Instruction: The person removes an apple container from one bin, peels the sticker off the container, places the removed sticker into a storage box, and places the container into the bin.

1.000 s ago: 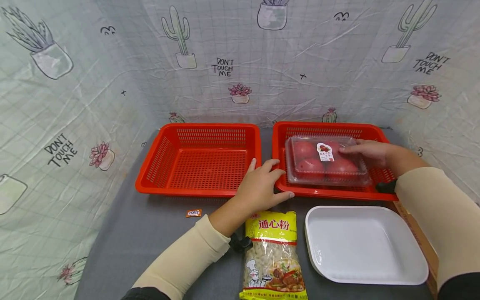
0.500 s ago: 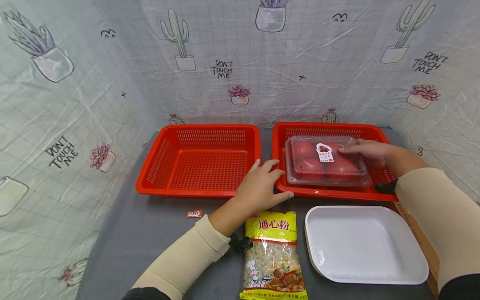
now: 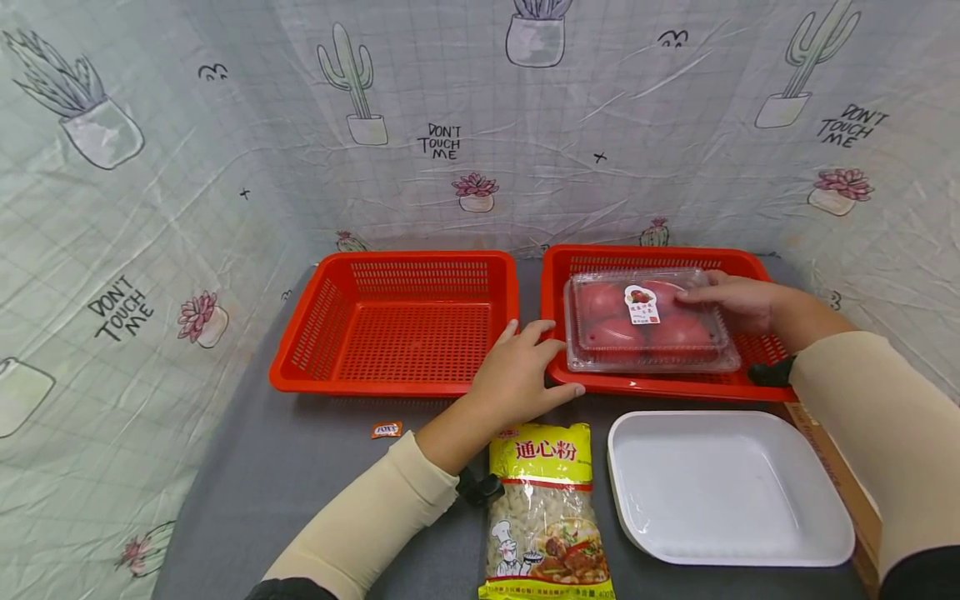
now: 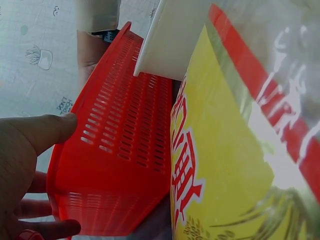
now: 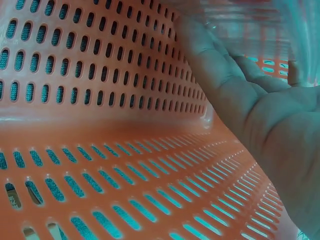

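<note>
My right hand (image 3: 738,302) grips the right end of a clear plastic box (image 3: 637,367) of red tomatoes, its thumb on the lid beside a white label (image 3: 642,305). The box lies within the right-hand red basket (image 3: 675,388). From the right wrist, fingers (image 5: 220,70) reach under the clear plastic, beside the perforated basket wall (image 5: 65,60). My left hand (image 3: 513,375) holds that basket's front left corner: the left wrist view has the thumb (image 4: 55,127) on one side and other fingers bent round the corner.
Left of it stands a second red basket (image 3: 408,387) with nothing inside. A yellow-topped pasta bag (image 3: 547,492) lies below my left hand, near a small orange packet (image 3: 387,429). A white tray (image 3: 731,492) sits at front right, with a cardboard strip (image 3: 825,458) along its right side.
The head view has shifted slightly. The tomato box sits a touch farther left in the basket. Both hands stay in nearly the same places.
</note>
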The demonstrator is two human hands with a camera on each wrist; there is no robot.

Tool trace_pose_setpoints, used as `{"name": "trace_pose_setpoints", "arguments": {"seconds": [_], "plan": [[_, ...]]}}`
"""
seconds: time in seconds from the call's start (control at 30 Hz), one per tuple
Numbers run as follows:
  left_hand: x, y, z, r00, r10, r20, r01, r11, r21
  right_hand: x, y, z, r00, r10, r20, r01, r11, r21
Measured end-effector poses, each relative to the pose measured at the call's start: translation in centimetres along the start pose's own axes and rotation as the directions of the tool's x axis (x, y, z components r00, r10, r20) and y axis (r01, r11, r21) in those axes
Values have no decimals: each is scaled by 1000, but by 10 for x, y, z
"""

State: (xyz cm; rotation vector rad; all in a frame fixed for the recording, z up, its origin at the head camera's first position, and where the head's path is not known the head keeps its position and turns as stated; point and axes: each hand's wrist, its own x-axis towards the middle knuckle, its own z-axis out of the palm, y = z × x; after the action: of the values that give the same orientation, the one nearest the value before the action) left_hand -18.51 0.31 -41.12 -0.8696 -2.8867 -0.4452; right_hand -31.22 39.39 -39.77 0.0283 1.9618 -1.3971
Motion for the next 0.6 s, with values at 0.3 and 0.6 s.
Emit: {"name": "trace_pose_setpoints", "arguments": {"seconds": [0.3, 0.6], "plan": [[0, -1, 1, 1000, 9, -6, -9, 1000, 8, -7, -5, 2, 998, -40, 38, 40, 999, 7], [0, -1, 2, 1000, 7, -10, -7, 1000, 12, -13, -6, -1, 986, -131, 108, 128, 991, 37]]}}
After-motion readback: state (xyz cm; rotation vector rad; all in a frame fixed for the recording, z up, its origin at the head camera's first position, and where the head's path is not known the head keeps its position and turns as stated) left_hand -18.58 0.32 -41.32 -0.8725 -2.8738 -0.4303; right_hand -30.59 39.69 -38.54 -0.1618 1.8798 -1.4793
